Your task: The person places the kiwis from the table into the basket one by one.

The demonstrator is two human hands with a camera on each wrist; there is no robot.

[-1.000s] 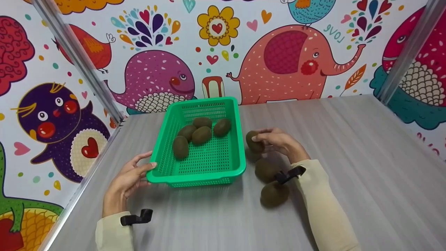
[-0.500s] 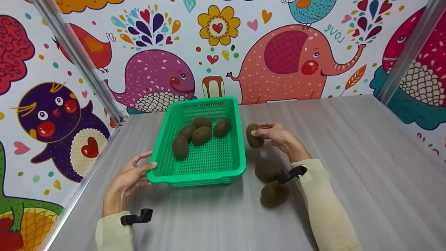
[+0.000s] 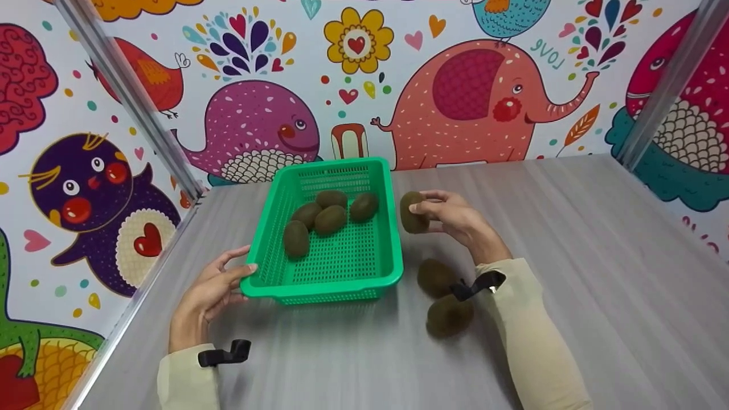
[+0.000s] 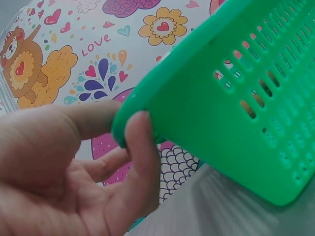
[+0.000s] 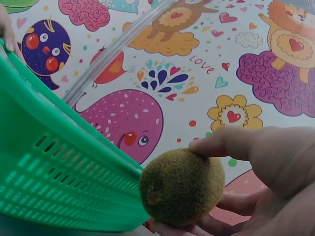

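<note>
My left hand [image 3: 208,290] pinches the near left corner of a green plastic basket [image 3: 327,293], thumb and fingers on either side of the rim, as the left wrist view shows too. Several brown kiwis lie in the basket's far half, one kiwi [image 3: 296,239] nearest the left wall. Just outside the right wall, my right hand [image 3: 458,219] holds a fuzzy kiwi [image 5: 179,187] between thumb and fingers, raised beside the rim. Two more kiwis rest on the table below that hand: a farther one [image 3: 435,277] and a nearer one [image 3: 450,316].
The grey wood-grain table [image 3: 342,359] runs back to a wall [image 3: 364,74] printed with cartoon animals. Metal posts stand at the left and right corners. A black wrist mount [image 3: 478,285] on the right sleeve partly overlaps the loose kiwis.
My right hand has lifted the kiwi off the table and carried it away from me, slightly up along the basket's right side. The left hand and basket stay put.
</note>
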